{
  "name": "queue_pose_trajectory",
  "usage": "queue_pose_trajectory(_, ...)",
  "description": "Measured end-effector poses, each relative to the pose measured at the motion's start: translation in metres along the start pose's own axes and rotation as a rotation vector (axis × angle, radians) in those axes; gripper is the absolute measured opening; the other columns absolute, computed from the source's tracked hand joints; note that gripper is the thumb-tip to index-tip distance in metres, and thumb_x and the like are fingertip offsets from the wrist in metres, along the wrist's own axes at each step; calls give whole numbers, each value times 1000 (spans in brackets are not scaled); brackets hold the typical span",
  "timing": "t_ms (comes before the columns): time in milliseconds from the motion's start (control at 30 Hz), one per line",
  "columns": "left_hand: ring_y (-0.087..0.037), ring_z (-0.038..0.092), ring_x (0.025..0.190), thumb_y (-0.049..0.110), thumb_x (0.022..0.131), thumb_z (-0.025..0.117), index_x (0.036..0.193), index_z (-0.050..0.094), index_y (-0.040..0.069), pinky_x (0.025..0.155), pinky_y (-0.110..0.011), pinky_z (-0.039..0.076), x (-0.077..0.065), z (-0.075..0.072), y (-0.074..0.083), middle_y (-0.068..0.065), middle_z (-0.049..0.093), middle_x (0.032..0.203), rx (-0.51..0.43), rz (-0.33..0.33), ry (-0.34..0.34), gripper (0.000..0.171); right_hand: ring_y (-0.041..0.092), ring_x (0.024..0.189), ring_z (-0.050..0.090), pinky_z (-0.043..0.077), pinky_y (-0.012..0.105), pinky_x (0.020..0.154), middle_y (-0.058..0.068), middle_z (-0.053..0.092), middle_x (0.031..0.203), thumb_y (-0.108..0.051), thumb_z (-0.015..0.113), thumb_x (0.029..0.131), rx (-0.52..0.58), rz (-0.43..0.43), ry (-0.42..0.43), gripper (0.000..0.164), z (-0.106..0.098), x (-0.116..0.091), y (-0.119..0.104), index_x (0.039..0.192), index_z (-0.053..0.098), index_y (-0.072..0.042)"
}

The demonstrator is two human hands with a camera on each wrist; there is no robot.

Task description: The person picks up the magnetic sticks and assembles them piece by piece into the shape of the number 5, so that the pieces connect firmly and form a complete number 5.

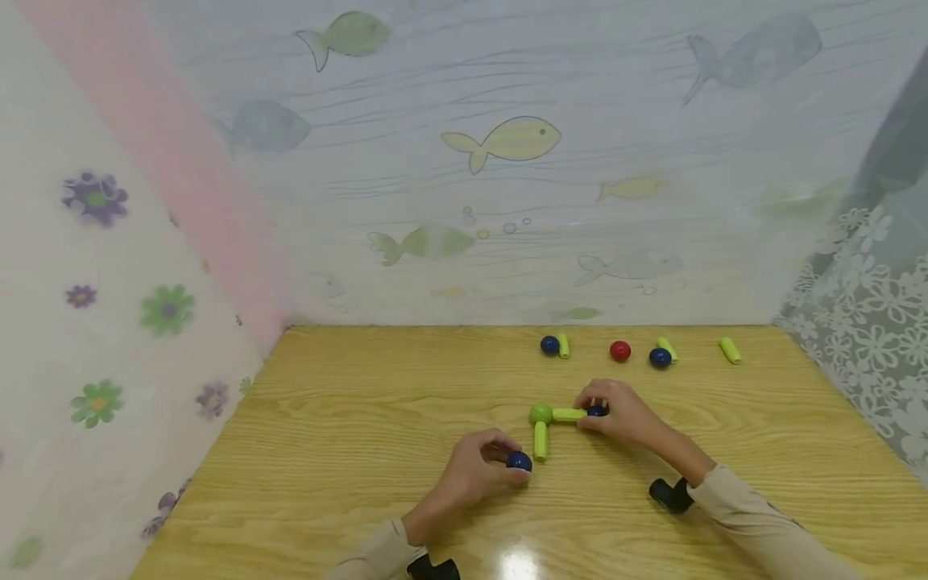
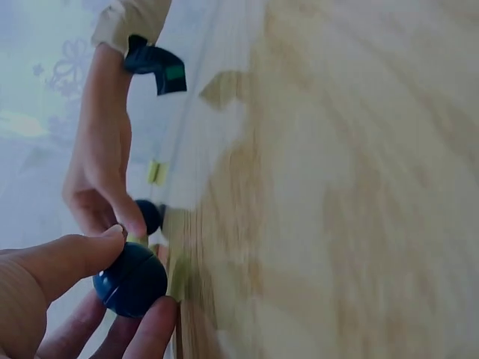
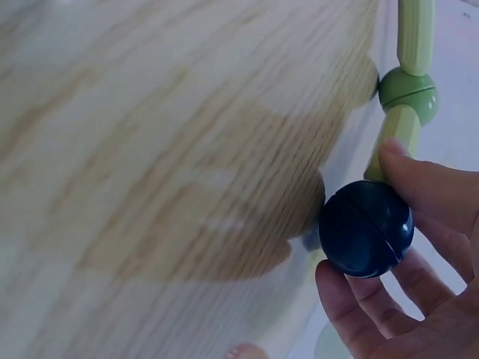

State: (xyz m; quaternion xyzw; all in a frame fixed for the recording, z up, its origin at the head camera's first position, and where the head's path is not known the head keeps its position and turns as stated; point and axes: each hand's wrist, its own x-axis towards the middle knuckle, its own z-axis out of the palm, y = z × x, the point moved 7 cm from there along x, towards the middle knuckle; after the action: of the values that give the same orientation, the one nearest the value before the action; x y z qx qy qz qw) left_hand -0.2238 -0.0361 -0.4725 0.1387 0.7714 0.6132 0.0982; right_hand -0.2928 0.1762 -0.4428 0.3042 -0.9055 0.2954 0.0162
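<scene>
A green ball (image 1: 540, 414) lies on the table with two yellow-green rods joined to it at a right angle. One rod (image 1: 569, 415) points right to a dark blue ball (image 3: 366, 229) at its end; the other rod (image 1: 540, 441) points toward the person. My right hand (image 1: 619, 412) holds that blue ball, thumb along the rod in the right wrist view. Just left of the near rod, my left hand (image 1: 478, 471) pinches a second blue ball (image 2: 131, 280) between thumb and fingers. This ball sits close to the near rod's free end, apart from it in the head view.
Along the table's back edge lie a blue ball (image 1: 549, 345) beside a rod (image 1: 564, 346), a red ball (image 1: 619, 350), another blue ball (image 1: 660, 358) against a rod (image 1: 668, 349), and a lone rod (image 1: 730, 351). Patterned curtains stand behind and at both sides of the wooden table (image 1: 348, 451).
</scene>
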Motion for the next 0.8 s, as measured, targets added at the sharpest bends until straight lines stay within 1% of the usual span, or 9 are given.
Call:
queue_pose_trajectory(33,-17,64,86,10,74,82,98,68,3,73,-22,52,0,2,1,-3,65,94,-1,2,9,29,13,71,55,47,26,60,-6,60,81,-14,79,77,0,-1,-1,14,-1,1,0,89,71,-12)
queue_pose_trajectory(67,-19,64,85,8,73,82,98,68,2,73,-22,52,-2,4,6,-4,65,93,-2,0,21,29,13,71,55,47,26,60,-6,60,81,-14,79,77,0,-1,-2,14,-1,1,1,89,71,-11)
queue_pose_trajectory(267,-16,64,81,6,71,83,95,66,3,71,-22,52,1,20,10,-3,64,90,-16,15,47,29,14,71,57,49,28,61,-5,62,81,-14,79,77,10,-2,-11,13,-4,2,2,88,72,-10)
queue_pose_trajectory(300,-14,63,80,7,71,83,94,66,4,71,-22,52,3,23,6,-1,64,90,-17,19,47,29,14,71,57,49,28,61,-5,62,81,-14,79,77,13,-3,-11,13,-4,1,2,88,72,-11)
queue_pose_trajectory(400,-14,63,80,6,70,84,92,64,4,70,-21,52,3,28,9,-2,63,89,-16,14,62,30,13,71,57,49,28,61,-6,63,81,-15,80,77,23,-13,-11,13,-3,2,3,87,72,-12)
queue_pose_trajectory(567,-15,62,81,6,70,84,91,63,5,70,-21,51,3,30,9,-1,62,88,-5,6,78,30,12,72,57,49,27,62,-5,63,82,-16,80,77,20,-7,-18,13,-1,2,5,87,72,-12)
queue_pose_trajectory(700,-13,60,82,12,72,84,92,63,7,72,-22,51,4,29,7,0,61,89,30,4,58,30,13,72,57,49,27,62,-6,63,81,-15,80,77,19,-9,-17,13,-2,3,3,87,72,-12)
queue_pose_trajectory(800,-12,60,83,17,76,81,96,63,6,72,-21,51,7,25,6,-2,61,92,44,9,35,29,14,71,57,49,28,61,-6,63,81,-16,79,77,22,-17,-15,13,-3,2,1,87,72,-12)
